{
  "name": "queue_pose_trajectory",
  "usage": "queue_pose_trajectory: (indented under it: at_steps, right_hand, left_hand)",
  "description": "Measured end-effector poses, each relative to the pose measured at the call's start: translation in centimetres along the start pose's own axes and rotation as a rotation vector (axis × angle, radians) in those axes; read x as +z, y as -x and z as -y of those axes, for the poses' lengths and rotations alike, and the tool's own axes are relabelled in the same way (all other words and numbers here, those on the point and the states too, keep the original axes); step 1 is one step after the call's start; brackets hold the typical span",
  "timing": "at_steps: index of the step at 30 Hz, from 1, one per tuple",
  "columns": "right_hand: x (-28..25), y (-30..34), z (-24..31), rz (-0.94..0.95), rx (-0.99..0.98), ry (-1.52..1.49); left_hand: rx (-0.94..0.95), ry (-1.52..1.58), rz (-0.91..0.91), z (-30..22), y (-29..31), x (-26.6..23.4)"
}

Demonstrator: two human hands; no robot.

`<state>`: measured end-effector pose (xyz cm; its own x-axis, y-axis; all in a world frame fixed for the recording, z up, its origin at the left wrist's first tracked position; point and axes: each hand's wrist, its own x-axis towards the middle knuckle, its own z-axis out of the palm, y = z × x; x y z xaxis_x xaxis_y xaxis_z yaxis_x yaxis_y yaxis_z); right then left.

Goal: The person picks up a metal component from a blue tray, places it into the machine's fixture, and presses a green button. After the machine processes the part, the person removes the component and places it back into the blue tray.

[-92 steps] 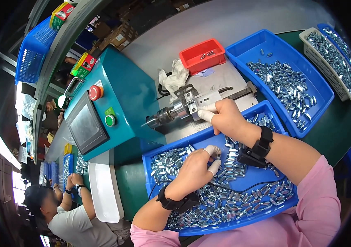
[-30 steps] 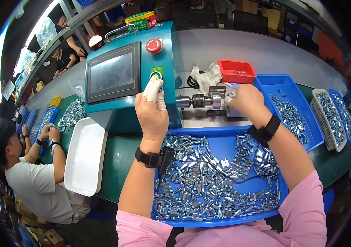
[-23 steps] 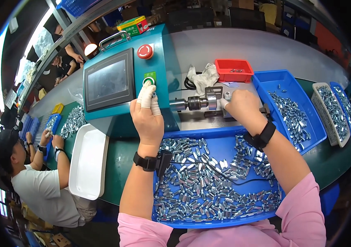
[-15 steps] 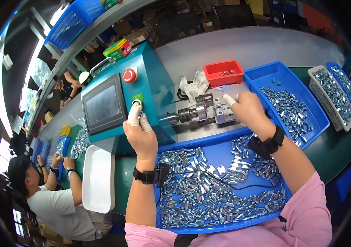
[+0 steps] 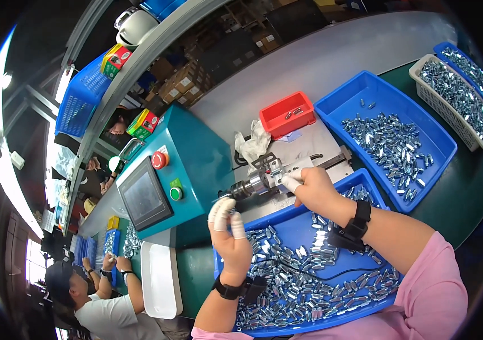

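Fingertips (image 5: 223, 211) of the left hand (image 5: 231, 241), capped in white cots and loosely together, have come off the green button (image 5: 176, 193) and hang just below it; the right hand (image 5: 315, 190) still pinches a small metal part against the chuck (image 5: 251, 186), suggesting the cycle is running.

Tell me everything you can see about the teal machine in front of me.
The teal machine is a boxy, painted metal-looking cabinet standing on the bench. Its slanted front carries a dark screen, a red round button and a green button. A steel spindle juts from its right side. The left hand is raised just below it; the right hand touches the fixture beside the spindle.
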<state>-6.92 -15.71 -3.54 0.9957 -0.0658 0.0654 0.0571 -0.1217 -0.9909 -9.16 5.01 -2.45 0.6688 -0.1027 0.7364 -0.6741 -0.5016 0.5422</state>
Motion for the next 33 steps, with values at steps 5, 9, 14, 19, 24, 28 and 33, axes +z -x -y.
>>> queue_pose_trajectory:
  at_steps: [5, 9, 14, 19, 24, 28, 33]
  right_hand:
    - [0.8, 0.4, -0.3, 0.122, 0.082, -0.062]
    - [1.4, 0.8, -0.9, 0.18, 0.154, -0.237]
    - [1.0, 1.1, -0.4, 0.257, 0.21, -0.318]
    - [1.1, 1.1, -0.8, 0.27, 0.175, -0.306]
    - [1.2, 1.1, -1.1, 0.276, 0.181, -0.301]
    - [1.1, 1.0, -1.2, 0.296, 0.2, -0.296]
    - [0.8, 0.7, -0.9, 0.251, 0.173, -0.226]
  left_hand:
    - [-0.281, 0.202, 0.045, 0.2, 1.0, -0.4]
    - [-0.341, 0.293, 0.001, -0.3, 0.6, -0.7]
    - [-0.357, 0.343, 0.021, -0.9, 0.2, -0.7]
    - [-0.333, 0.33, 0.041, -1.0, 0.2, -0.5]
    - [-0.314, 0.307, 0.051, -0.7, 0.4, -0.3]
    - [-0.313, 0.299, 0.059, -0.3, 0.6, -0.1]
    - [-0.299, 0.267, 0.051, 0.4, 0.7, 0.1]
